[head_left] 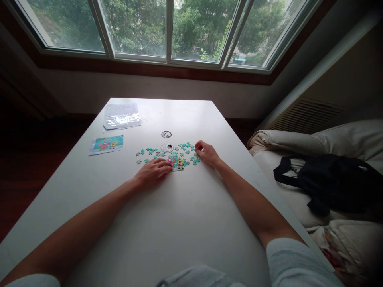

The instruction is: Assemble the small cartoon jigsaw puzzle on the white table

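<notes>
Several teal puzzle pieces (151, 152) lie scattered on the white table (179, 223). A small joined patch of colourful pieces (177, 162) sits in front of them. My left hand (152, 173) lies flat on the table, its fingertips touching the left edge of the joined patch. My right hand (207, 153) rests at the right end of the scatter, fingers curled and pinched on a piece. A printed reference picture (107, 144) lies to the left.
A clear plastic bag (122, 116) lies at the far left of the table. Two round cable holes (166, 134) sit in the tabletop. A white sofa (329, 143) with a black bag (335, 183) stands to the right. Windows run behind.
</notes>
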`<state>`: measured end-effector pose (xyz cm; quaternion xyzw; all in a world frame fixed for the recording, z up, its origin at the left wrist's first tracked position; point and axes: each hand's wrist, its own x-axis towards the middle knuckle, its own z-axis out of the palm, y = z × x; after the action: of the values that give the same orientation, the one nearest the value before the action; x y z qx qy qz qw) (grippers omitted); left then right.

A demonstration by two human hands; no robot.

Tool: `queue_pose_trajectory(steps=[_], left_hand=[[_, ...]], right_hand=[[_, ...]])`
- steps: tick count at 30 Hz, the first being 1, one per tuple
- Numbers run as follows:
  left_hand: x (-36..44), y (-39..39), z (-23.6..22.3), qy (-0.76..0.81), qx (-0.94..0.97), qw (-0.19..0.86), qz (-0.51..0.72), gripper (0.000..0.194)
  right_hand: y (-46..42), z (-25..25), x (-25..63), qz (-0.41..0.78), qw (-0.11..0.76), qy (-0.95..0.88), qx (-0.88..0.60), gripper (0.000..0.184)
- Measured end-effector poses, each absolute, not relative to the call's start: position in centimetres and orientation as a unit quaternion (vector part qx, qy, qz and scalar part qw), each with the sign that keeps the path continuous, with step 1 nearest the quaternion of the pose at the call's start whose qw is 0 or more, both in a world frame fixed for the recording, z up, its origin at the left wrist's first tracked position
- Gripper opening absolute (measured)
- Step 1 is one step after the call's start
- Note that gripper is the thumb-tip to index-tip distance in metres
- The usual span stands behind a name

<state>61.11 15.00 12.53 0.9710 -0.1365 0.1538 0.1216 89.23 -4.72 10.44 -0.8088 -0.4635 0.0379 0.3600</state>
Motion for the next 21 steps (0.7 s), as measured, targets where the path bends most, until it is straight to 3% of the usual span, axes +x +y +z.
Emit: queue_pose_trajectory(steps=[9, 21], left_hand=[[61.2, 15.1, 12.4, -0.132, 0.970, 0.128, 0.158, 0.031], [61.3, 15.0, 12.4, -0.125, 0.972, 0.128, 0.153, 0.028]], right_hand=[[-3.9, 11.1, 87.6, 0.204, 0.591, -0.372, -0.686, 0.033], [-3.1, 11.3, 85.3, 0.329, 0.644, -0.325, -0.609, 0.039]])
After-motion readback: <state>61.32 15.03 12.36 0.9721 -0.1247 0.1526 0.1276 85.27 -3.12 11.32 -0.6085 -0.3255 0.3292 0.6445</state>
